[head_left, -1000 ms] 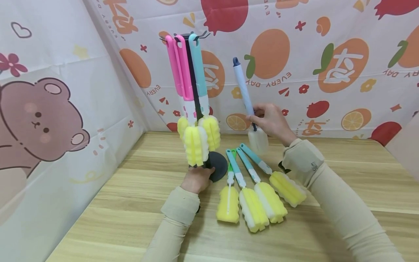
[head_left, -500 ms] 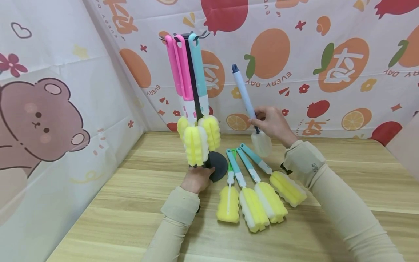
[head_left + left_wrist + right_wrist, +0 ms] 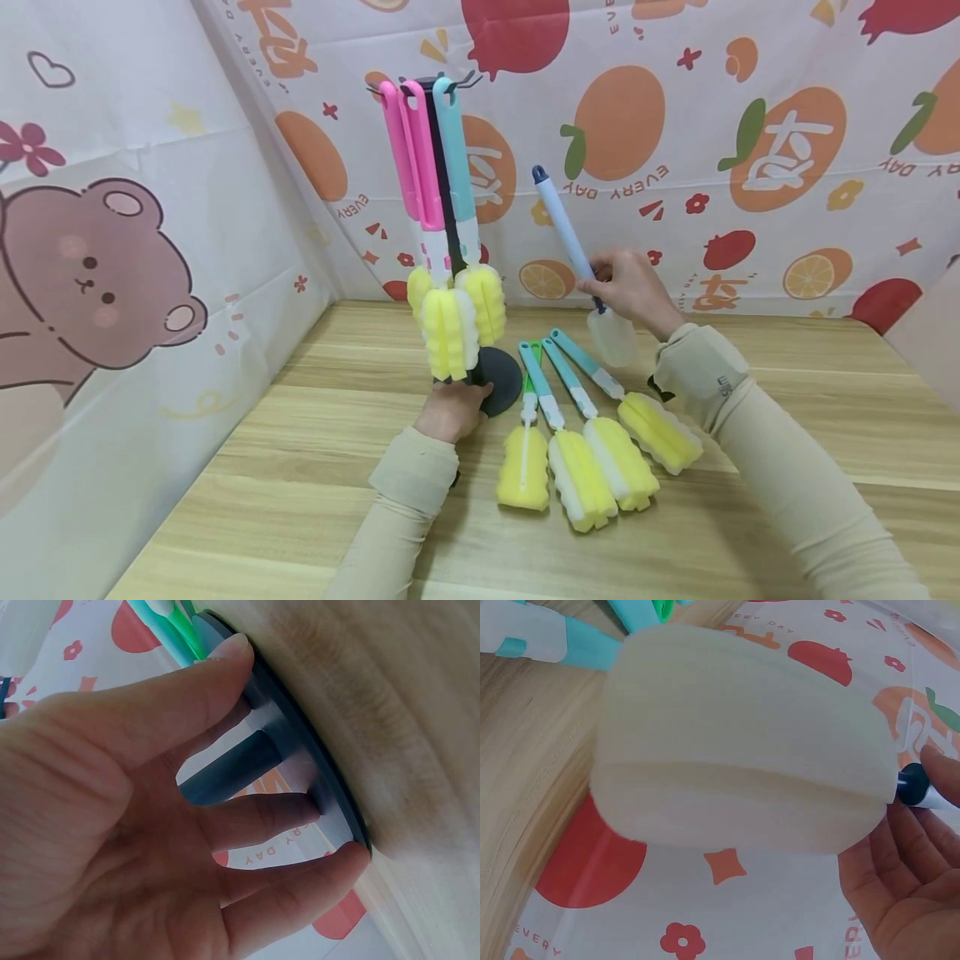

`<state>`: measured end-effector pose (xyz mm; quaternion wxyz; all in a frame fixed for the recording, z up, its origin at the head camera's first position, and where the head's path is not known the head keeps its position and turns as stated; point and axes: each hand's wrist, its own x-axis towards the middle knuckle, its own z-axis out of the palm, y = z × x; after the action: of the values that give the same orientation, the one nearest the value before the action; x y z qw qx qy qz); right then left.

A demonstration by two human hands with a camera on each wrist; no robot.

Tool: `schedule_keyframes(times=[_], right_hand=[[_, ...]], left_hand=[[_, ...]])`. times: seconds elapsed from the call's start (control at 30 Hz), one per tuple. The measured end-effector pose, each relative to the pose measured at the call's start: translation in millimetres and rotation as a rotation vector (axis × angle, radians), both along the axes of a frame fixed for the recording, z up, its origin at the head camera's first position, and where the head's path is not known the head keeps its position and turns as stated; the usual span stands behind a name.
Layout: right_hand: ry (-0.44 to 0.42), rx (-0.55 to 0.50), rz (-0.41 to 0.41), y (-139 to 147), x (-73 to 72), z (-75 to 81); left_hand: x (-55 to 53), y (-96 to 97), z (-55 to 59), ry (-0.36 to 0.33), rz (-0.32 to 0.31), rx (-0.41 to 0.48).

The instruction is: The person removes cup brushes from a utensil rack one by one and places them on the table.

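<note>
My right hand (image 3: 637, 292) pinches a bottle brush with a pale blue handle (image 3: 564, 223), dark tip and white sponge head (image 3: 742, 742). The brush tilts, handle up and sponge down, in the air right of the black rack. My left hand (image 3: 453, 410) holds the round base (image 3: 502, 379) of this rack, thumb and fingertips on the disc around its pole (image 3: 232, 769). On the rack's hooks hang two pink-handled brushes (image 3: 423, 167) and one teal-handled brush (image 3: 454, 158), with yellow or yellow-and-white sponges.
Several sponge brushes lie fanned out on the wooden table (image 3: 300, 467) right of the rack: a green-handled one (image 3: 523, 467) and teal-handled ones (image 3: 581, 479) with yellow-and-white heads. A fruit-print cloth (image 3: 750, 208) stands behind, a bear-print cloth (image 3: 210, 208) at left.
My right hand has moved slightly right and down with the blue-handled brush, which leans a little more. The left hand stays on the rack's base.
</note>
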<state>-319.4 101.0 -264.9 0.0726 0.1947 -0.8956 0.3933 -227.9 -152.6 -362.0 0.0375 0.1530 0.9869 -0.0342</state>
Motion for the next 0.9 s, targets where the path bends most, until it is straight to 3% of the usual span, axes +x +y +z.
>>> schedule_keyframes(times=[0.53, 0.9], right_hand=[[-0.033, 0.084, -0.013, 2.6, -0.4, -3.1], [-0.042, 0.130, 0.005, 6.0, -2.5, -6.6]], left_hand=[[-2.6, 0.1, -1.6, -0.043, 0.022, 0.023], [-2.3, -1.2, -2.4, -0.011, 0.005, 0.019]])
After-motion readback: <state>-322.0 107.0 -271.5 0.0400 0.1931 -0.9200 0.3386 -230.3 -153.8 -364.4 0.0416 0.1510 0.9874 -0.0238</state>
